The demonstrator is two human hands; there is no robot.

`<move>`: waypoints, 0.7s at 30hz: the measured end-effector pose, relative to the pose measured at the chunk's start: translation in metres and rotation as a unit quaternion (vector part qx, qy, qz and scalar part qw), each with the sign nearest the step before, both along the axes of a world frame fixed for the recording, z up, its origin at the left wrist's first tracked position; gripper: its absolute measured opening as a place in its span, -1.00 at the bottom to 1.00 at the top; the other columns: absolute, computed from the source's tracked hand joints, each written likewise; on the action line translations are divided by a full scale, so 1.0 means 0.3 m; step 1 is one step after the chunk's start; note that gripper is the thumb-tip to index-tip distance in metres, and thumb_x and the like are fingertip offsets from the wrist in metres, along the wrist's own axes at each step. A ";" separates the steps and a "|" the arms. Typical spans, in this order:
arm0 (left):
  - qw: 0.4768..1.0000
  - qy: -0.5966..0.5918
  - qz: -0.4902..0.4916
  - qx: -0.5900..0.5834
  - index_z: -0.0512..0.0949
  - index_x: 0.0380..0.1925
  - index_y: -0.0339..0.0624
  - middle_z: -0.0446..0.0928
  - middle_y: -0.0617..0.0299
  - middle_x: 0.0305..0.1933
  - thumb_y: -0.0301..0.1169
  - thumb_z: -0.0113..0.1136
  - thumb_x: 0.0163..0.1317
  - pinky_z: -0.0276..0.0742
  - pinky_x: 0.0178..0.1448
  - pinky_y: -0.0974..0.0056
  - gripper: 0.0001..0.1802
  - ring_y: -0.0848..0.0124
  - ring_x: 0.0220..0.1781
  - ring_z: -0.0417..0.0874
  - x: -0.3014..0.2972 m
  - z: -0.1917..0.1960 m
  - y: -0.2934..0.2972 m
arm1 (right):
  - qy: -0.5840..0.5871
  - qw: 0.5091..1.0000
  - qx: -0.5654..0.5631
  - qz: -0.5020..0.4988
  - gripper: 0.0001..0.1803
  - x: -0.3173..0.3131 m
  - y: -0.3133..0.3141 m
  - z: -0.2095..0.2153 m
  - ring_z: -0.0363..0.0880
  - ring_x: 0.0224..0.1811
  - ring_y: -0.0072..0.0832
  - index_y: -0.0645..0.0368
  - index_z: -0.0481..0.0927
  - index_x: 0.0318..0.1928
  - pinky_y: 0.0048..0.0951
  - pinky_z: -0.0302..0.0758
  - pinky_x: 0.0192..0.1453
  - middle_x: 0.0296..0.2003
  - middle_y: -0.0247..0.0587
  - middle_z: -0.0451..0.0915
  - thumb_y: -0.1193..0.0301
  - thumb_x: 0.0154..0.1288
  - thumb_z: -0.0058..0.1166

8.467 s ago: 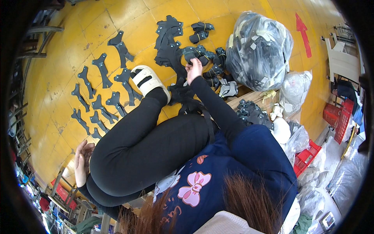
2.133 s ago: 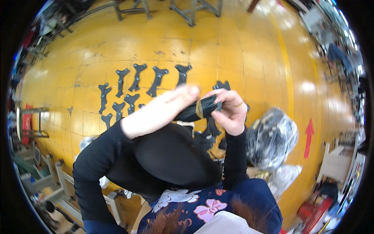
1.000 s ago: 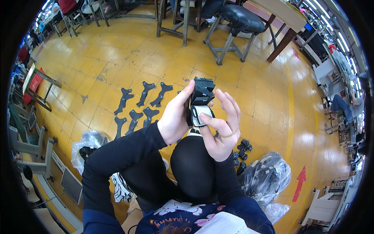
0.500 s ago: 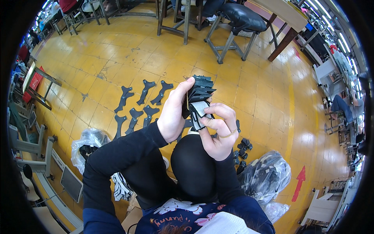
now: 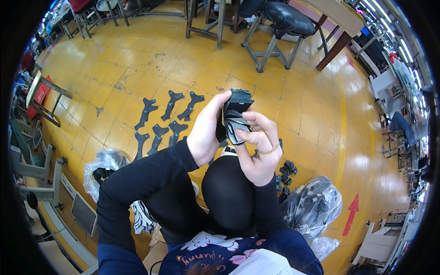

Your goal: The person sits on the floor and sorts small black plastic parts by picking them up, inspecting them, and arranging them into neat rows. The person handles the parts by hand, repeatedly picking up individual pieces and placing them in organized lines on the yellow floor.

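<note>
My left hand (image 5: pixel 205 133) is closed round a thick stack of small black fabric pieces (image 5: pixel 239 106), held up above my knees. Grey faces show on the lower ends of some pieces, which fan apart. At those lower ends my right hand (image 5: pixel 260 158) pinches the layers between thumb and fingers. A thin band circles one of its fingers. Beyond my left forearm, several flat black Y-shaped pieces (image 5: pixel 145 113) lie in rows on the floor. Small black bundles (image 5: pixel 288 170) lie to the right of my right wrist.
A clear plastic bag of dark pieces (image 5: pixel 316 204) stands at my right, another clear bag (image 5: pixel 110 160) at my left. Beside my left leg lies a black-and-white striped bundle (image 5: pixel 143 217). A black padded stool (image 5: pixel 286 20) and a wooden table (image 5: pixel 339 16) stand ahead on the yellow tiled floor.
The stack has tilted a little, so its upper pieces lie flatter together. My right fingers have shifted slightly up along the lower layers, which now fan out differently.
</note>
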State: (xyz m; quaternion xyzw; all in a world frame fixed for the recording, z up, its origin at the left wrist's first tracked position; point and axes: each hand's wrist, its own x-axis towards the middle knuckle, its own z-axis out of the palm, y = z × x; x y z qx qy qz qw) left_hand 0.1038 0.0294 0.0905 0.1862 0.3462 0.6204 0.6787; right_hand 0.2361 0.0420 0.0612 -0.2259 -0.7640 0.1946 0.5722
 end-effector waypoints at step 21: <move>0.996 0.084 0.009 0.039 0.52 -0.19 -0.20 0.58 0.23 -0.28 -0.09 -0.13 0.36 0.47 -0.06 0.37 -0.59 0.49 -0.24 0.58 -0.004 -0.005 -0.003 | 0.015 1.000 -0.010 0.002 -0.71 0.010 -0.011 -0.004 0.57 -0.15 -0.28 0.20 0.59 -0.37 -0.42 0.52 -0.12 -0.11 -0.09 0.53 0.76 -0.18 0.21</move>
